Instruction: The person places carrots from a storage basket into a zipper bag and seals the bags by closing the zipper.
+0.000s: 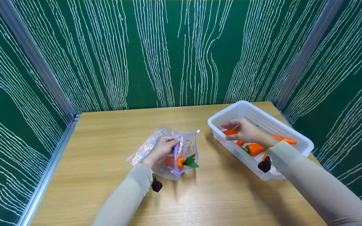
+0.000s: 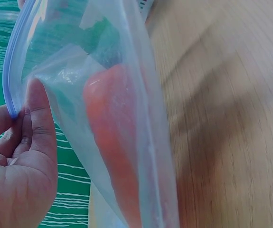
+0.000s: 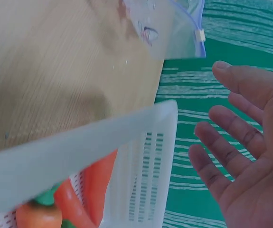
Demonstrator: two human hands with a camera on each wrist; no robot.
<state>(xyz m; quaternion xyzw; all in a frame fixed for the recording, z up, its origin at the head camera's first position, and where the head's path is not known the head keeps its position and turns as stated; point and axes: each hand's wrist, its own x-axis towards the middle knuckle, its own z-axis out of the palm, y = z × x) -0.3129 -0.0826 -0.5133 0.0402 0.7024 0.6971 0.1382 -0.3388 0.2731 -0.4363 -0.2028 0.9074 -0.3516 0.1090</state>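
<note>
On the wooden tabletop (image 1: 112, 175), near its middle: a clear zip-top bag (image 1: 168, 150) with a blue seal strip, stood up on its base and open at the top. Inside it, one orange toy carrot (image 1: 181, 161) with green leaves, leaf end toward the bag's right side. Left hand (image 1: 162, 150) at the bag's upper left edge, fingers (image 2: 36, 123) curled and pinching the blue rim between thumb and forefinger, as seen close up from the left wrist, where the carrot (image 2: 112, 142) shows blurred through the plastic (image 2: 70, 66). Beige sleeve down to the wrist, black strap fastening under it.

Over at the right rear of the tabletop: a white slotted plastic basket (image 1: 303, 146), set at an angle, holding several more orange carrots (image 1: 255, 148). Right hand (image 1: 245, 130) inside the basket, just above those carrots, fingers reaching toward the left end. From the right wrist: palm (image 3: 250, 161) open, fingers (image 3: 221, 142) spread and nearly straight, gripping nothing; basket rim (image 3: 79, 147) and slotted wall just beside it, orange carrots (image 3: 74, 199) below. Cannot tell from the head view whether the fingertips touch a carrot.

Behind and to both sides: green panels with white wavy lines (image 1: 168, 53), joined by grey metal posts.
</note>
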